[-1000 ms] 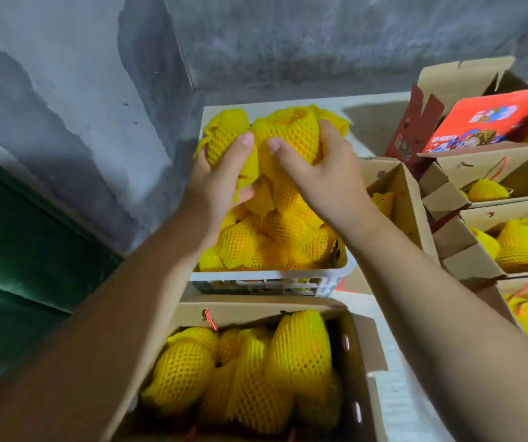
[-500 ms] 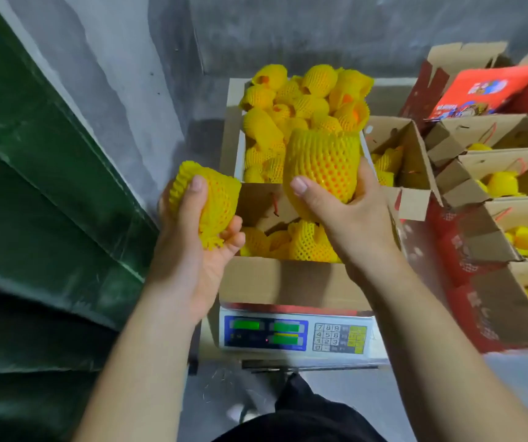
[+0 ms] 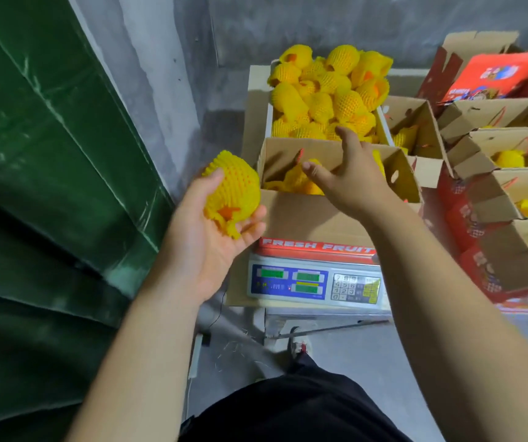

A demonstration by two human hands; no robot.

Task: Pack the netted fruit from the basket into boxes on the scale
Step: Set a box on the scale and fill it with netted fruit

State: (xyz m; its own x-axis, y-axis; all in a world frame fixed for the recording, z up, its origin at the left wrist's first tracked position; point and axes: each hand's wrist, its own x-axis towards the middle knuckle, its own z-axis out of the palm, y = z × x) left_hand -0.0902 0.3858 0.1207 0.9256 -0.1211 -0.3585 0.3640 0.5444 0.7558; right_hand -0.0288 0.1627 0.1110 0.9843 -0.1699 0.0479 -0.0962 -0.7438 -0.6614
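My left hand (image 3: 207, 232) holds a fruit in yellow foam netting (image 3: 232, 188) just left of the cardboard box (image 3: 307, 215), which stands on the digital scale (image 3: 315, 283). Over the box hovers my right hand (image 3: 350, 177), fingers spread and holding nothing. Netted fruit (image 3: 301, 178) lies inside the box beneath it. Behind the box, the white basket (image 3: 269, 118) is heaped with more netted fruit (image 3: 326, 94).
Several open cardboard boxes (image 3: 508, 173) with some netted fruit stand in a row at the right, a red printed box (image 3: 495, 78) at the back. A green tarp (image 3: 49, 186) covers the left side. A grey concrete wall runs behind.
My right hand has let go of its large netted fruit into the box and is now spread above it. My left hand still holds its fruit beside the box.
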